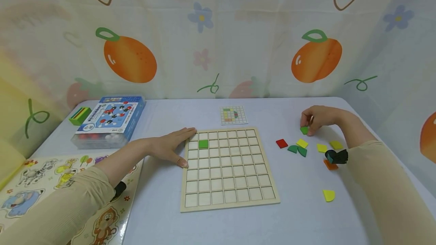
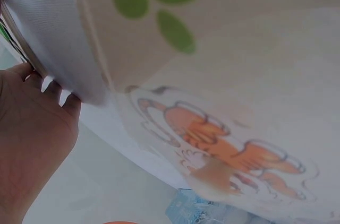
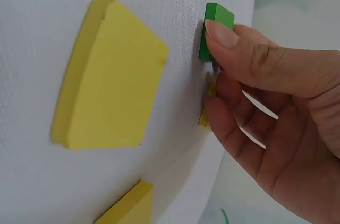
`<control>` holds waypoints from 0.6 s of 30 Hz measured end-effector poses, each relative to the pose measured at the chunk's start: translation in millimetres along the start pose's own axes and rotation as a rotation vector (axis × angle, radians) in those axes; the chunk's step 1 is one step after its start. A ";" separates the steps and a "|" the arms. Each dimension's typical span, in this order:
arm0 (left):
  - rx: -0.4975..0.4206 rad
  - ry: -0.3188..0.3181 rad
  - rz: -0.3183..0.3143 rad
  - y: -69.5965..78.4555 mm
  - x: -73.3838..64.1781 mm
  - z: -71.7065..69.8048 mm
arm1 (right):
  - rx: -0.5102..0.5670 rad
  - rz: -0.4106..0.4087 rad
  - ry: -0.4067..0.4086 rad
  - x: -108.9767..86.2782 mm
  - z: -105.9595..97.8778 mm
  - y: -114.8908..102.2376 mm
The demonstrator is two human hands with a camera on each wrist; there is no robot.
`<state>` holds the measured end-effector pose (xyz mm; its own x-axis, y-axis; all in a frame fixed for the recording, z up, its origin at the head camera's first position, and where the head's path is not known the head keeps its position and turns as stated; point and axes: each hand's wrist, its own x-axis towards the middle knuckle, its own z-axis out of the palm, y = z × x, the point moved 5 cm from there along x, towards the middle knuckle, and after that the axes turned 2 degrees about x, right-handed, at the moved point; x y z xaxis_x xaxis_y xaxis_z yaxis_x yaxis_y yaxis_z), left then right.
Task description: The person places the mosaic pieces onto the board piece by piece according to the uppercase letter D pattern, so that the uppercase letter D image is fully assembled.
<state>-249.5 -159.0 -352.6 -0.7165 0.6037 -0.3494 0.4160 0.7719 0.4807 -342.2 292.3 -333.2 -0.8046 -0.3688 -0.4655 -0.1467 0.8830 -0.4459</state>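
Note:
At the back right of the table, my right hand pinches a small green tile. Its thumb lies on that green tile in the right wrist view, and a yellow tile partly shows behind the fingers. A wooden grid board lies flat in the middle, with one green square tile in a cell near its upper left. Spread along the board's left edge, my left hand touches it with fingers fairly straight. In the left wrist view, that hand meets the board's edge.
Between board and right arm lie a red tile, dark green pieces, several yellow tiles and an orange tile. A patterned card lies behind the board. To the left are a boxed kit, a green block and an animal puzzle.

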 end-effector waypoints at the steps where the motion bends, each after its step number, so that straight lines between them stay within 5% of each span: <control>1: 0.000 0.000 -0.001 0.1 0.0 0.0 | -0.013 -0.005 0.003 0.2 -0.6 -1.4; 9: -0.002 -0.002 -0.005 0.9 -1.3 0.0 | -0.024 -0.083 0.004 1.0 -4.0 -30.4; 18: -0.006 -0.001 -0.001 2.8 -1.5 -0.5 | 0.035 -0.280 0.079 8.7 5.9 -103.4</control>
<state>-247.5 -157.8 -350.3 -0.7161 0.6035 -0.3507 0.4123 0.7711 0.4851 -330.6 196.1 -295.7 -0.7779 -0.5718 -0.2606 -0.3503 0.7389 -0.5756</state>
